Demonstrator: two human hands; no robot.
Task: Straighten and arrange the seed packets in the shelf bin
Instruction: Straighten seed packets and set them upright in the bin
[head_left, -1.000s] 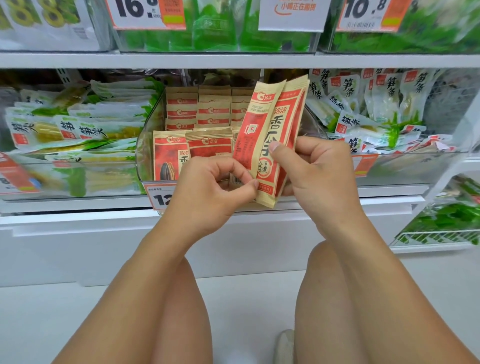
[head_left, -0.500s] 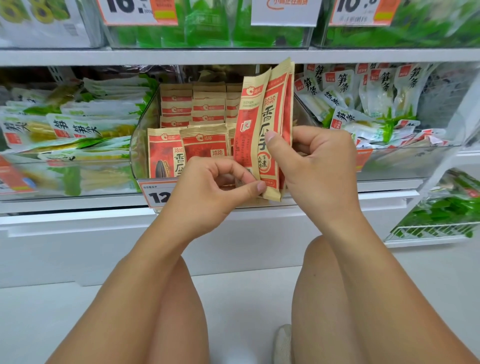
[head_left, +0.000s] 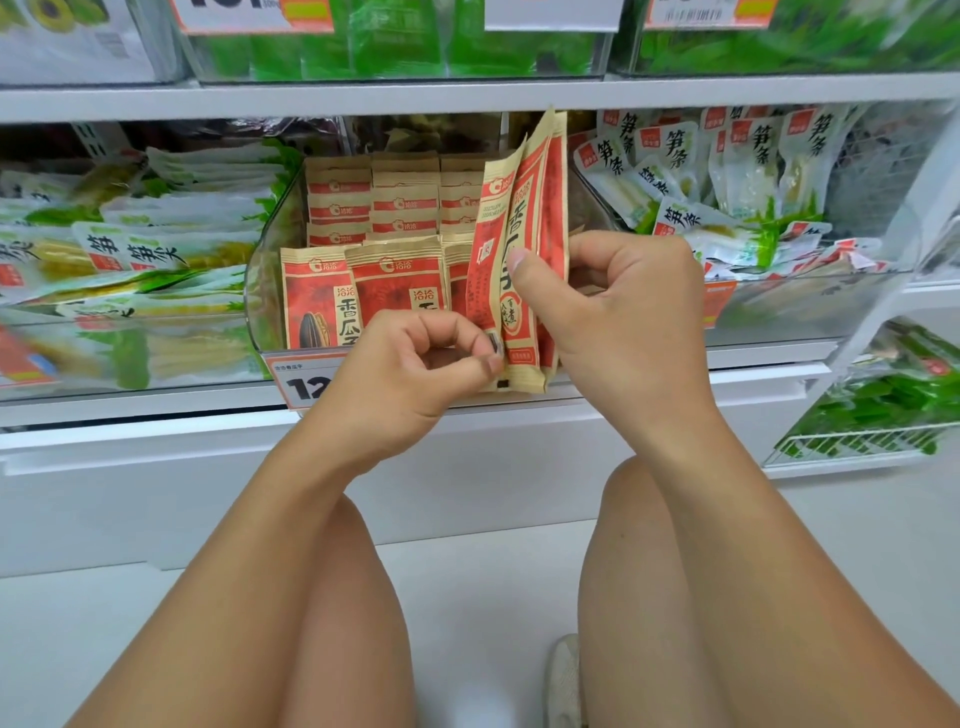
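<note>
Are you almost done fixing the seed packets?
Partly. Done: rows of packets already stand neatly in the bin. In hand: the right hand grips a few packets upright while the left hand pinches their lower edge. Left: those still need slotting into the bin's right side.

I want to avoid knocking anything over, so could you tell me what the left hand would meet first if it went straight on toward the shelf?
Probably the front row of seed packets standing in the clear bin, just beyond the left hand; depth is hard to judge from this view.
</note>
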